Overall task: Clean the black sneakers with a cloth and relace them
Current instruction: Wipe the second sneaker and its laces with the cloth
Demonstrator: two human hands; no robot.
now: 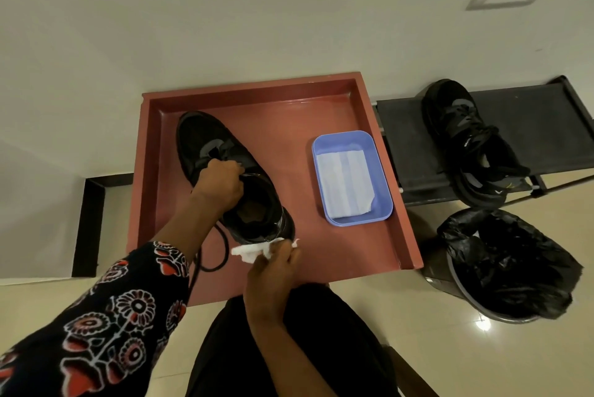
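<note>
Dark trousers (321,348) cover my lap at the bottom of view. Above them my right hand (273,271) pinches a crumpled white cloth (254,250) against the heel of the black sneaker (225,171), which lies in the red tray (385,171). My left hand (221,182), fingers curled, grips its tongue. Its lace (218,255) trails loose. Beside it sits a blue tub (382,178); the second sneaker (466,139) rests on a black rack (546,126).

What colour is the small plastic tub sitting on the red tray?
Light blue rectangular plastic tub, clearest in the head view.
</note>
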